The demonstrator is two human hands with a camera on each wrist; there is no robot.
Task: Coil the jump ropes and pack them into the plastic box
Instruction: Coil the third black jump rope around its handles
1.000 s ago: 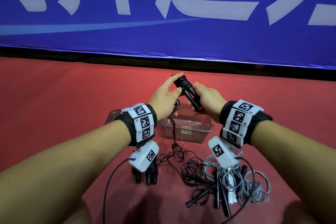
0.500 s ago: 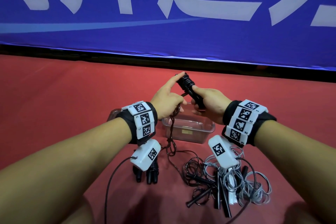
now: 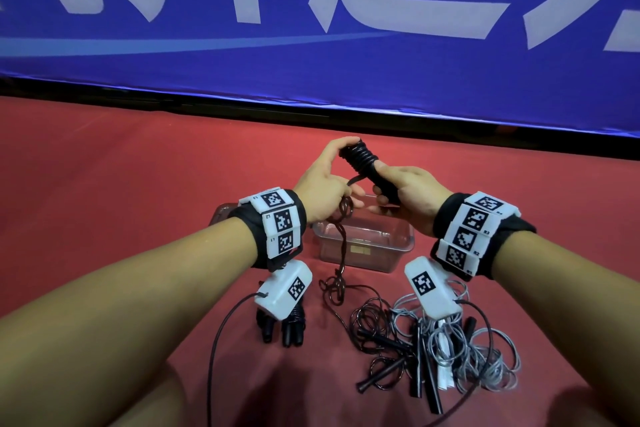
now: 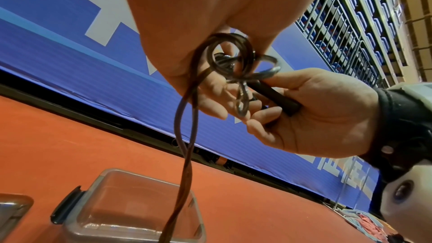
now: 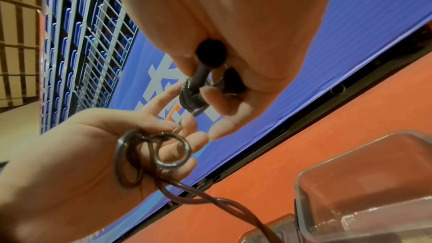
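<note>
Dark jump rope [image 3: 360,158] is wound round its black handles [image 3: 379,180], up above the plastic box [image 3: 363,246]. Handle bottoms are buried in the right hand [image 3: 407,194], which grips them. Left hand [image 3: 322,187] pinches the loose rope beside them; its tail dangles past the box's front.

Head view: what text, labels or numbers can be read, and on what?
"R1", "R2", "R3", "R4": right wristband tags.
"L1": left wristband; its other tags too small.
Blue banner: large white characters, cropped, unreadable.
Plastic box sticker: blurred.

Even indoor light, soft shadows, edge distortion
</note>
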